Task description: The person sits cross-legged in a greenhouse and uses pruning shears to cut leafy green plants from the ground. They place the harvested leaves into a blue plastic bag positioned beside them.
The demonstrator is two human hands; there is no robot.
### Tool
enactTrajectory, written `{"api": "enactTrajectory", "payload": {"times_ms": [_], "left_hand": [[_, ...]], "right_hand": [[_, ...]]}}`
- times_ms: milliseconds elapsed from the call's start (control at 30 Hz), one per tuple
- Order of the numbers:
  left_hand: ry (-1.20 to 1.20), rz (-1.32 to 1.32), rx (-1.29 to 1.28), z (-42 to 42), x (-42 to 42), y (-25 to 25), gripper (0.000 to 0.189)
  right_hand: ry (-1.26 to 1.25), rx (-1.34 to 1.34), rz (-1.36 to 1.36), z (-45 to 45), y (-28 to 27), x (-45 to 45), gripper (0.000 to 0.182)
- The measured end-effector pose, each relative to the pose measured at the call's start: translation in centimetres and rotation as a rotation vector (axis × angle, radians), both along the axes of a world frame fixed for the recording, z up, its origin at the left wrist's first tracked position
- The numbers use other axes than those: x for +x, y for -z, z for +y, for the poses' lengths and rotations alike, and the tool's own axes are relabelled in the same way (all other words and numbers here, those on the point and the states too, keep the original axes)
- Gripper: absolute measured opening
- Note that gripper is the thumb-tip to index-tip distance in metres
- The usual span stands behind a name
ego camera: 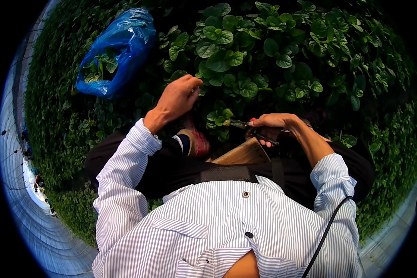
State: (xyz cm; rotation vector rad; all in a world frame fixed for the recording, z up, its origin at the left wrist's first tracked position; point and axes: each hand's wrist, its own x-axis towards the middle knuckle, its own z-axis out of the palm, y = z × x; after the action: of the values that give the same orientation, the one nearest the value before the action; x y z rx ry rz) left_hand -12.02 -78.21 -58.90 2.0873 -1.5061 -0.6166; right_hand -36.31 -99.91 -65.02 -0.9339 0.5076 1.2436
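My right hand grips a pair of garden snips with dark handles and a little red showing near the thumb. Their metal blades point left, with the tips at a low leafy shoot. Up and to the left, my left hand hangs beside broad green leaves with its fingers curled down. Whether anything is pinched in those fingers is hidden. Beyond it, at the upper left, a blue plastic bag lies on the plants, its mouth open on several picked leaves.
Dense leafy plants surround me on all sides. Between my legs is a wooden board, perhaps part of a low seat. My shoe rests among the stems. A black cable runs along my right sleeve. Pale greenhouse-like sheeting curves at the left.
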Motion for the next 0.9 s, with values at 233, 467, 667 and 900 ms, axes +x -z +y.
{"api": "enactTrajectory", "payload": {"times_ms": [233,467,667,900], "left_hand": [[0.073,0.119,0.291,-0.7,-8.8,10.0,0.032],[-0.091,0.252,0.212,0.8,-8.4,10.8,0.015],[-0.188,0.470,0.183,0.6,-7.6,10.1,0.014],[0.221,0.321,0.113,-2.8,-10.2,5.7,0.023]], "right_hand": [[0.095,0.119,0.034,0.9,1.8,-1.0,0.048],[0.173,0.127,0.024,3.1,2.7,-0.8,0.049],[-0.007,-0.072,-0.123,0.3,1.8,-1.0,0.044],[0.037,-0.331,0.013,-6.2,-4.2,-2.1,0.043]]}}
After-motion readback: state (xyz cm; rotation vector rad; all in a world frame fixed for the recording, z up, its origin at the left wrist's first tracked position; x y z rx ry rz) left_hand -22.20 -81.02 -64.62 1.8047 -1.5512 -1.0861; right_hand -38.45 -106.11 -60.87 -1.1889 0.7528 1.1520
